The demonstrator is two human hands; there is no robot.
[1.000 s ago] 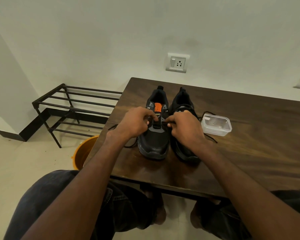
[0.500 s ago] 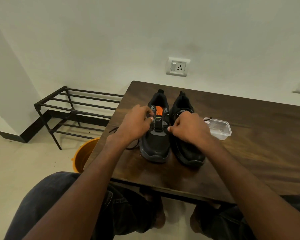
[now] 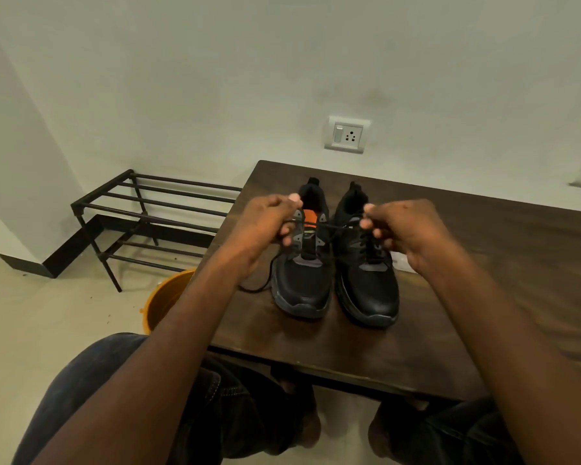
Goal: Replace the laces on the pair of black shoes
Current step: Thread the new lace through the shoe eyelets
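Pinching lace (image 3: 329, 226) | hands: left hand (image 3: 265, 226), right hand (image 3: 406, 229) | above shoes (image 3: 336, 280)

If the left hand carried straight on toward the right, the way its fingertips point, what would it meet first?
Probably the raised orange tongue of the left shoe, just beyond the left hand that pinches the lace. Depth is unclear; the hand may pass above it.

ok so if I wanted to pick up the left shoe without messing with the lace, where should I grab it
Probably the heel collar of the left shoe, from the far end and above. The toe points toward the person, and the black lace is stretched across the middle between the left hand and right hand, so the open collar is the free edge.
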